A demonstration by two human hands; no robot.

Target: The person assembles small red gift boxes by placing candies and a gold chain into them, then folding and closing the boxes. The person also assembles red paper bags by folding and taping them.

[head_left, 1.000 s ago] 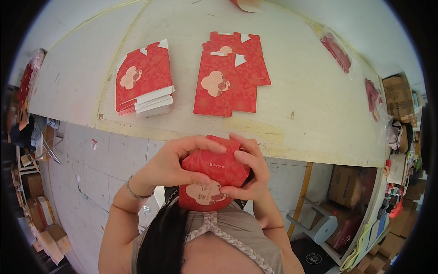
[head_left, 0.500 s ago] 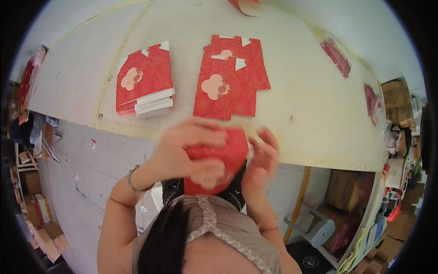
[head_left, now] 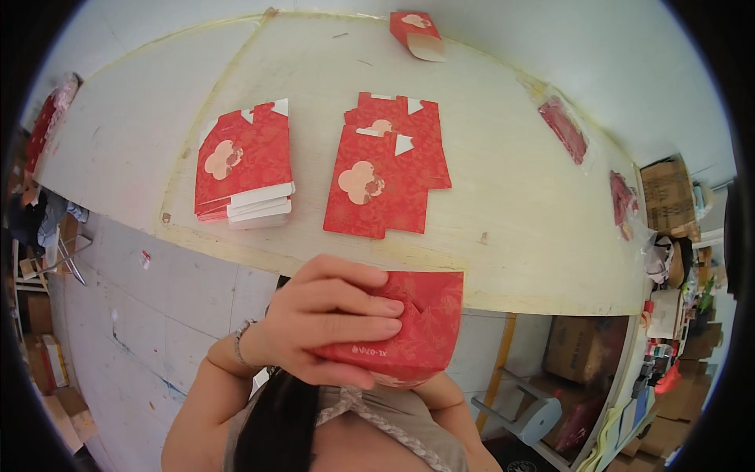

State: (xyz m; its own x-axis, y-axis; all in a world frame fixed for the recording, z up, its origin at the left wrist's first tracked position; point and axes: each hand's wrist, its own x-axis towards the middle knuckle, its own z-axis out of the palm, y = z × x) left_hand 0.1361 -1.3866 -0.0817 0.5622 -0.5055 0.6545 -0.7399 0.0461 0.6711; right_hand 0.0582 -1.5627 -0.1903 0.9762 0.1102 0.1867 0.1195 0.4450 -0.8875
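Four fingers of the left hand (head_left: 307,326) grip a red, floral-printed cardboard box (head_left: 429,322) by the near edge of the pale, flat-topped table (head_left: 550,259); the hidden right hand's grip cannot be told; light, even pressure should best avoid creasing

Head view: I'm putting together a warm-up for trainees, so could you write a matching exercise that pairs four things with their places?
Things
1. Nearest red box
2. Red carton stack
3. Bracelet
4. Pale-flapped box

Places
A. Around the left wrist
B. Held by the left hand
C. By the far edge of the table
D. Left of two overlapping cartons

Pairs: 1-B, 2-D, 3-A, 4-C
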